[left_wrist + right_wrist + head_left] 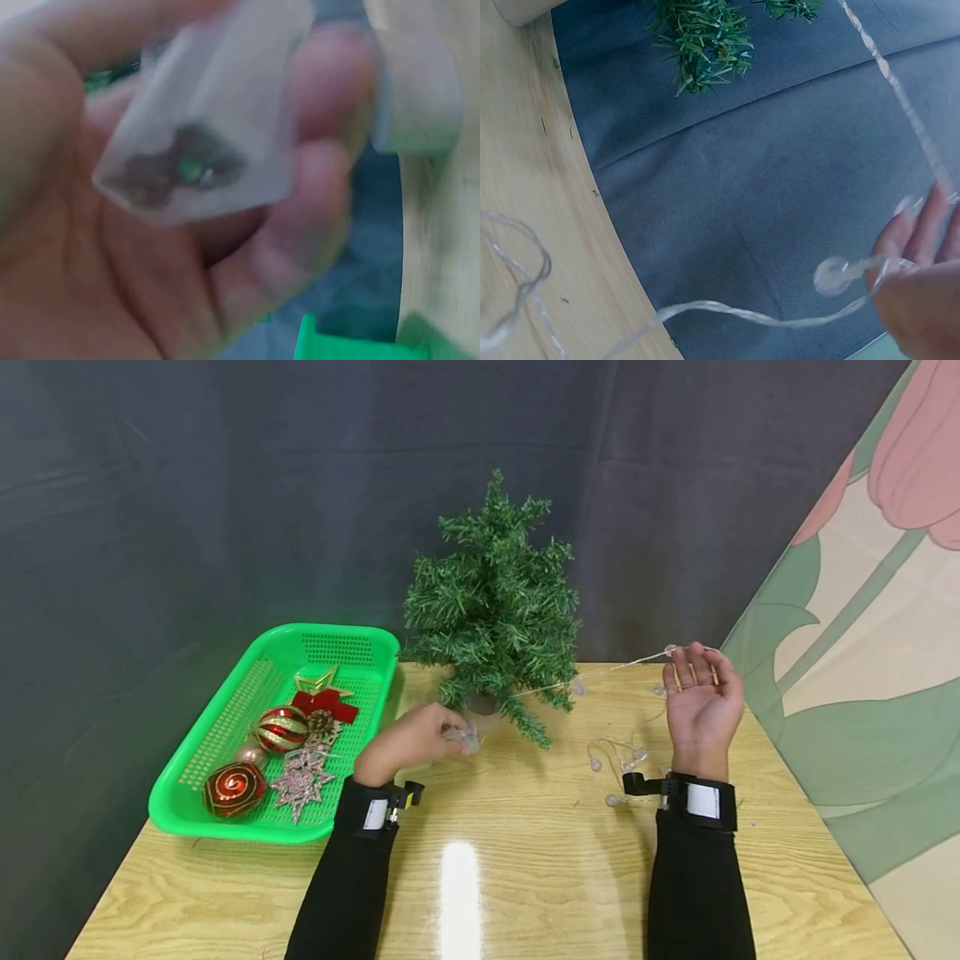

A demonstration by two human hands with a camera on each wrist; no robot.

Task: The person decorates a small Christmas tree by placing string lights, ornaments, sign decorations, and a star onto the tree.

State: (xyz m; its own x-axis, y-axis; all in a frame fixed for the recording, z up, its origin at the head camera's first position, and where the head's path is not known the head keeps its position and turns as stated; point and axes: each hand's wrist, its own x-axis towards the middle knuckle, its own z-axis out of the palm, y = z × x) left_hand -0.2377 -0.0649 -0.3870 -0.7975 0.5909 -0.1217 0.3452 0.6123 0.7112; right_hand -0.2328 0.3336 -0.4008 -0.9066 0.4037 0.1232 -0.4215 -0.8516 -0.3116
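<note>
A small green artificial Christmas tree [491, 597] stands upright on the wooden table [540, 860]. By its base, my left hand [412, 742] grips a frosted plastic box [217, 97], with a small metal and green detail visible at one end. From near the trunk, a clear string of lights [637, 660] runs out to the right, lifted off the table. My right hand [705, 714] is raised with the palm toward me and the fingers fairly straight; the wire passes behind them. One round clear bulb [832, 276] hangs beside these fingers in the right wrist view.
At left, a green plastic basket [180, 818] contains a striped bauble [282, 729], a red bauble [234, 790], a glittery snowflake [302, 782] and other ornaments. Loose coils of light wire [617, 756] lie left of my right wrist. A dark curtain [300, 502] hangs behind the table.
</note>
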